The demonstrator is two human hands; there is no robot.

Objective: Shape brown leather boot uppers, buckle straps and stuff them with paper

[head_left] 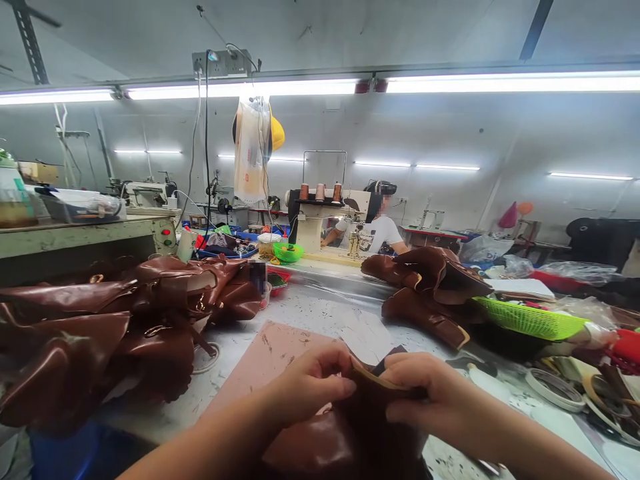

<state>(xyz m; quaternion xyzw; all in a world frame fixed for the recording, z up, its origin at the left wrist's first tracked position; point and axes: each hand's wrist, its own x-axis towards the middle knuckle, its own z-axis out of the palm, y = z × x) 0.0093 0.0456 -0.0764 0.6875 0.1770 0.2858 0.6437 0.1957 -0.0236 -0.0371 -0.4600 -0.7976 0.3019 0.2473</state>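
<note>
Brown leather pc (370,421), edge pinched in L hand (320,378) & R hand (425,388), hanging bag (247,140) w/ illegible print (251,176)

The pale, dark-flecked counter (320,313) carries a glossy brown heap (155,363) at left, a flat pinkish sheet (265,357) near the middle, a second brown heap (423,313) right of it, and ring-shaped rolls (563,403) farther right

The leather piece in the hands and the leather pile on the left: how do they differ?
The left hand and right hand pinch the leather piece by its edge, while no hand touches the leather pile.
The leather pile is a broad heap of several parts; the leather piece takes up much less of the picture.
The leather pile shows metal fittings; none can be seen on the leather piece.
Both are brown and shiny.
</note>
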